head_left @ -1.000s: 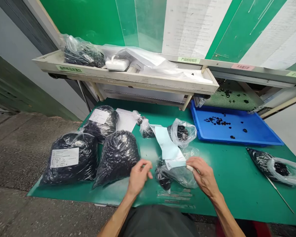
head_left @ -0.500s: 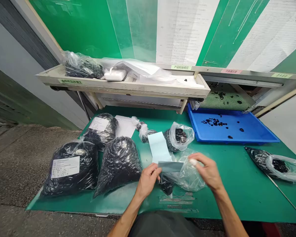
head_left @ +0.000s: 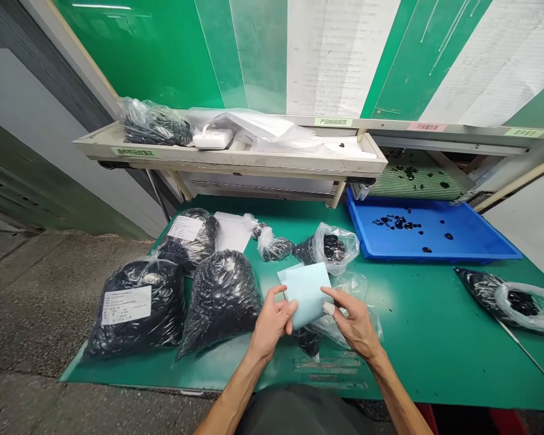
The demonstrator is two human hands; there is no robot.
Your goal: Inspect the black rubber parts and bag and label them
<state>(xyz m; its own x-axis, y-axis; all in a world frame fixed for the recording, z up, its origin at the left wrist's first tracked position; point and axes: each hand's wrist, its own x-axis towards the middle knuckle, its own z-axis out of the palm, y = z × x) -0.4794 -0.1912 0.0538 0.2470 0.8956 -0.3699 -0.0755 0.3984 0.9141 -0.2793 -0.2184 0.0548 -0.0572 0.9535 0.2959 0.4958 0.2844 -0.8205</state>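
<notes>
Between my two hands is a light blue sheet of paper [head_left: 307, 293], folded over on itself. My left hand [head_left: 274, 314] pinches its left edge between thumb and fingers. On the right edge, my right hand [head_left: 351, 317] grips the paper, with a white covering on one fingertip. Below and behind the paper lies a clear plastic bag [head_left: 362, 290] with dark contents, partly hidden by my hands. Just beyond the paper stands an open bag of round black parts [head_left: 333, 248].
Filled bags of black parts [head_left: 222, 296] stand on the left, two with white labels. A blue tray [head_left: 435, 232] with scattered black pieces sits at the back right. Another open bag [head_left: 519, 302] and a thin rod [head_left: 526, 353] lie at right. A shelf [head_left: 236, 160] spans the back.
The blue paper was longer, its lower part bent up in shadow; now it is folded over into a shorter piece. My right hand has moved left and down onto its right edge.
</notes>
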